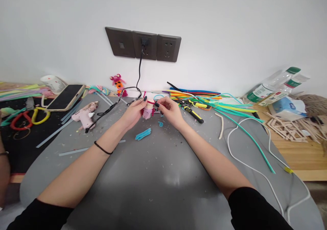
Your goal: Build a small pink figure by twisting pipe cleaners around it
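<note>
Both my hands meet at the far middle of a grey mat (pixel 153 175). My left hand (pixel 134 112) is closed round a small pink and white pipe-cleaner figure (pixel 148 110). My right hand (pixel 170 111) pinches the figure's right side with its fingertips, where a small dark part shows. A folded blue pipe-cleaner piece (pixel 143 134) lies on the mat just below the hands, and a tiny blue curl (pixel 160 124) lies beside it.
A pink glue gun (pixel 85 116) with a black cord lies left, near a phone (pixel 65 96) and scissors (pixel 30 117). Coloured pipe cleaners (pixel 204 99), yellow-black pliers (pixel 192 111), white and teal strands lie right. Bottles (pixel 276 85) and wooden pieces (pixel 287 129) sit far right. Wall sockets (pixel 143 44) are behind.
</note>
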`<act>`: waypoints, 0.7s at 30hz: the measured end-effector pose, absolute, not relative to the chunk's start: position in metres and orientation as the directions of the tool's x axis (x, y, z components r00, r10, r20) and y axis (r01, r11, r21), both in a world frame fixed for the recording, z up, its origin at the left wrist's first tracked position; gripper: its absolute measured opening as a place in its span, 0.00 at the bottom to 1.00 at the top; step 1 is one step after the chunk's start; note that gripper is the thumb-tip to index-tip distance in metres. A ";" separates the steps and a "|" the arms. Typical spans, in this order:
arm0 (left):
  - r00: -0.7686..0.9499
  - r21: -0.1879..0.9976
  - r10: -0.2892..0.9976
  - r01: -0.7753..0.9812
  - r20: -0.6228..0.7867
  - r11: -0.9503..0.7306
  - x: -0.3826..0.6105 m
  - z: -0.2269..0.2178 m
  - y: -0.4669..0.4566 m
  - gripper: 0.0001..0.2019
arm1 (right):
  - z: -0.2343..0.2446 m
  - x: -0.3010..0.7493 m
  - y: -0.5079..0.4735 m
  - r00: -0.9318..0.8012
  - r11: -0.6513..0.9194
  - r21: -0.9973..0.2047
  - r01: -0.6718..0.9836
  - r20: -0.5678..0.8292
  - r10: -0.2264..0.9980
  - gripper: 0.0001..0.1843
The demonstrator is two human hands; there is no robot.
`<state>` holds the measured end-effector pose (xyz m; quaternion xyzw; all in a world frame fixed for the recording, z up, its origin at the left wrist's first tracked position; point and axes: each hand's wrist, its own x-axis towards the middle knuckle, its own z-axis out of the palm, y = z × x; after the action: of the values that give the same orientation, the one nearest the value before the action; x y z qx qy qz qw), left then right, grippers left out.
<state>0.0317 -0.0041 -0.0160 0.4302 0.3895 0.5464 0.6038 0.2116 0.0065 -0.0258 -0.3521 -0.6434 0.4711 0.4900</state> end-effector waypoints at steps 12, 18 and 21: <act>0.129 0.959 0.991 -0.283 0.023 0.015 0.029 -0.016 -0.002 0.14 | -0.030 0.214 0.010 -0.272 0.320 -0.947 -0.031 0.316 0.909 0.14; 0.064 0.958 0.997 -0.285 0.036 -0.016 0.030 -0.020 -0.001 0.19 | -0.034 0.215 0.012 -0.282 0.308 -0.951 0.032 0.287 0.915 0.17; 0.021 0.971 0.998 -0.234 0.062 -0.056 0.030 -0.019 -0.003 0.21 | -0.033 0.214 0.011 -0.278 0.294 -0.955 0.033 0.274 0.921 0.18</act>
<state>0.0302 -0.0029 -0.0194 0.4594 0.4156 0.5629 0.5472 0.2144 0.0109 -0.0330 -0.3675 -0.6490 0.4666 0.4755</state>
